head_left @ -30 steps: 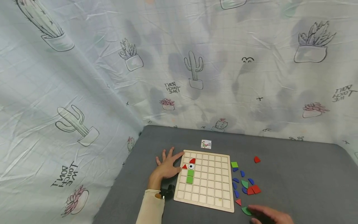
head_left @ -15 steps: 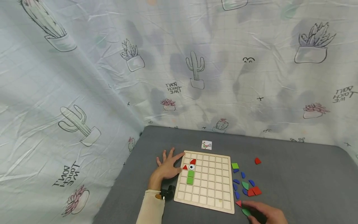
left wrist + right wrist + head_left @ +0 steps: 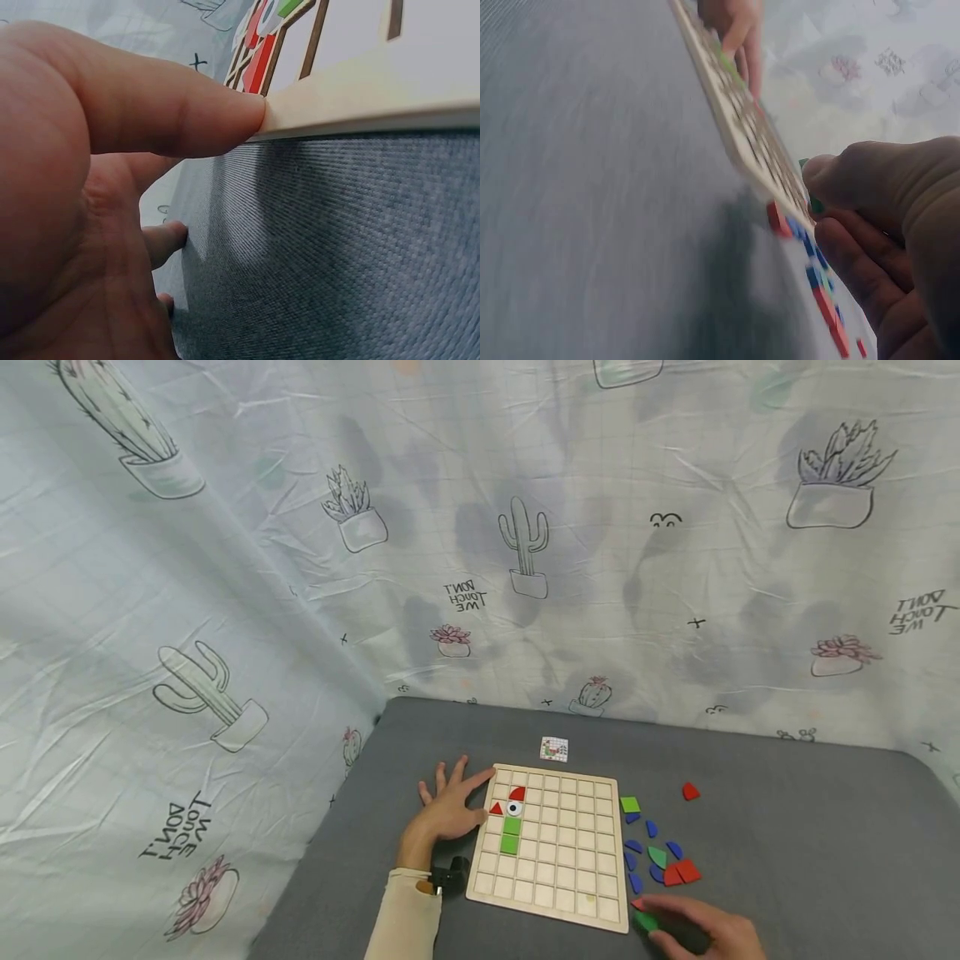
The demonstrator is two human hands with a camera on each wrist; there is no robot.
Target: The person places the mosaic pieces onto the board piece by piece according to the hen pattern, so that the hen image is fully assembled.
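The left hand point(image 3: 447, 810) lies spread at the left edge of the wooden grid board point(image 3: 555, 914), its thumb and a finger touching the rim; in the left wrist view the thumb point(image 3: 172, 105) presses the board's side. Near the board's lower right corner, the right hand point(image 3: 712, 927) pinches a green quarter-round piece point(image 3: 646, 922) between thumb and fingers. A red triangle point(image 3: 638, 904) lies partly hidden by those fingers. On the board sit a red triangle point(image 3: 497, 808), a red quarter-round point(image 3: 517, 793), an eye piece point(image 3: 513, 808) and two green squares point(image 3: 511, 844).
Right of the board lie several blue half-rounds point(image 3: 633, 846), a green piece point(image 3: 657, 857), red pieces point(image 3: 687, 871) and a green square point(image 3: 629, 804). Another red piece point(image 3: 691, 791) lies farther back. A small patterned card point(image 3: 554, 748) rests behind the board on the grey table point(image 3: 810, 835).
The right hand has moved left and closed on the green quarter-round, which has shifted toward the board's corner. The left hand has stayed in place.
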